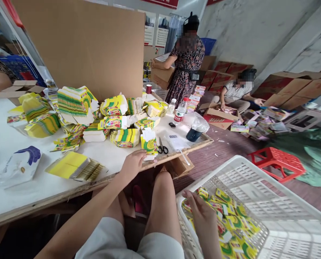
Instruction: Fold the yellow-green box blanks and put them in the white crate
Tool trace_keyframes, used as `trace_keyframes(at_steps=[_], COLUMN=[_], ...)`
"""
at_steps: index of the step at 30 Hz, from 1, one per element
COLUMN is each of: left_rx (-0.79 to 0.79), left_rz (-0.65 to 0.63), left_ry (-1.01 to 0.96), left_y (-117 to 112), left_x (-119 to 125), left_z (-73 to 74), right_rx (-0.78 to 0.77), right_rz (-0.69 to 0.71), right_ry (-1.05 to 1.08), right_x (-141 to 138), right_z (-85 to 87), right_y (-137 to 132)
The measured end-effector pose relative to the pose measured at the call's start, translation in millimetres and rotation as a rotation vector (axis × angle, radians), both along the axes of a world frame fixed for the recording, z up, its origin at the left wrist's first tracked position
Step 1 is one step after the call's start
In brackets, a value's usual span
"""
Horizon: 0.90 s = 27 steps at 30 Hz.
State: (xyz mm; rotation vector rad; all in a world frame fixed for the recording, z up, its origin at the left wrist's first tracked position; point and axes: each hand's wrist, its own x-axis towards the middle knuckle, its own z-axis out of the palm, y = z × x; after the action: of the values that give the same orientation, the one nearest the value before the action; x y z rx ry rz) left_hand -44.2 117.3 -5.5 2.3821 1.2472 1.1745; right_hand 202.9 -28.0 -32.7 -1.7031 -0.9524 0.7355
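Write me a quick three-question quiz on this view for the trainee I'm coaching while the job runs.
1. True or false: the white basket near the right hand holds yellow-and-green packs.
2. Multiple choice: what colour is the stool beyond the basket? A, blue; B, red; C, white.
3. Short answer: which hand is nearer the black-handled scissors on the table?

Key: 1, true. 2, B. 3, the left hand.
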Motion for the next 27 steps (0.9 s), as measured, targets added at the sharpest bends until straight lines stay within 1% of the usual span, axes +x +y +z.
trace_keyframes(at_steps=[1, 3, 4, 5, 6, 7, 8, 9, 11, 12, 13, 14, 15, 18, 20, 24, 27], left_rx=[0.045, 0.126, 0.167, 0.198, 0.159, 0.093, -0.013, -0.157, -0.537, -0.728, -0.895, -1.02, -1.098, -1.167, -1.173, -1.09, -1.029], left_rz=[-0.021, -0.126, -0.214, -0.346, -0.409, -0.431, -0.402, -0.336, -0.236, -0.23, -0.255, -0.295, -0.332, -0.369, -0.366, -0.266, -0.189], left_ry=[-0.009, -0.012, -0.012, -0.028, -0.059, -0.13, -0.248, -0.409, -0.791, -0.949, -1.055, -1.111, -1.123, -1.112, -1.107, -1.092, -1.077], left_y=[-16.9, -55.0, -73.4, -89.8, -103.3, -113.2, -119.4, -122.2, -120.4, -117.3, -114.0, -111.0, -108.8, -106.8, -107.4, -106.5, -104.8], left_x=[-1.5, -3.2, -3.6, -3.7, -3.7, -3.3, -2.8, -2.0, 0.3, 1.5, 2.6, 3.3, 3.7, 3.2, 3.1, 6.3, 7.6], left_z=[-0.8, -4.5, -7.5, -11.1, -14.9, -18.2, -20.7, -21.9, -20.3, -17.8, -14.6, -11.1, -7.7, 0.4, 2.5, -2.0, -7.5], right_rx=[0.044, 0.097, 0.098, 0.105, 0.107, 0.112, 0.118, 0.123, 0.123, 0.118, 0.115, 0.117, 0.122, 0.142, 0.133, 0.079, 0.059], right_rz=[0.022, 0.072, 0.098, 0.102, 0.105, 0.103, 0.103, 0.11, 0.167, 0.203, 0.233, 0.251, 0.259, 0.265, 0.286, 0.318, 0.307], right_ry=[0.125, 0.379, 0.462, 0.501, 0.522, 0.528, 0.538, 0.559, 0.627, 0.66, 0.683, 0.695, 0.696, 0.664, 0.627, 0.569, 0.512], right_x=[-13.7, -37.1, -45.6, -52.0, -56.8, -60.5, -63.9, -67.7, -77.0, -82.2, -87.3, -91.8, -95.1, -98.6, -98.5, -104.1, -109.6], right_z=[1.5, 8.1, 11.8, 15.0, 17.1, 18.0, 17.8, 16.7, 13.4, 12.1, 11.2, 10.9, 11.0, 12.9, 13.8, 15.2, 17.3], right_y=[3.5, 11.3, 14.7, 17.3, 18.9, 19.3, 18.5, 16.7, 11.3, 8.4, 5.9, 3.9, 2.7, 1.9, 2.0, 0.0, -1.1])
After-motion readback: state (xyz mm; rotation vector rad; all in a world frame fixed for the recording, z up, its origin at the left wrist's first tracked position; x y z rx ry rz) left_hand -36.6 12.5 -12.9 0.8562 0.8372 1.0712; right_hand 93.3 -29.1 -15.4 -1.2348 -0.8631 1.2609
